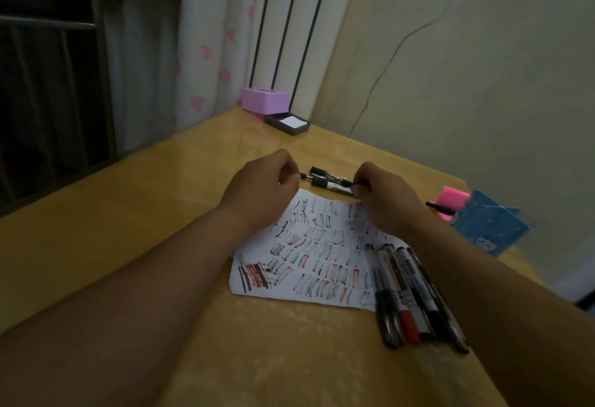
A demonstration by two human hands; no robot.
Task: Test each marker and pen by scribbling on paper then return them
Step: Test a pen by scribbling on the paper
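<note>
Far L: curtain point(209, 36) w/ pink hearts hangs past the table's edge. Yellow-tan table point(128, 229) runs across the view. At its far corner sits a pink box point(264, 100), and a dark tray point(287, 123) w/ white note sheets sits just in front of it, touching or nearly so.

Left hand point(260, 184): above the paper's top-L corner, fingers curled, pinching one end of a thin dark pen point(304, 176). The pen runs roughly level toward the other hand. Its middle overlaps 2 black-capped markers point(328, 181) lying on the table just behind it, so can't tell if it's 1 piece or cap + barrel.

Paper point(322, 245): white sheet, flat on the table under both forearms, covered in rows of short black & red scribbles.

Right hand point(386, 200): above the paper's top-R edge, fingers curled, tips pinching the pen's other end.

Lower R: row of markers point(409, 294), side by side, touching, partly on the paper's R edge, partly on the table. One has a red cap, rest black/white. The R forearm hides part of the row.

Far R: pink sticky-note block point(454, 195) w/ a black pen point(439, 207) lying on it. A blue box point(489, 226) is right beside it, near the table edge.
</note>
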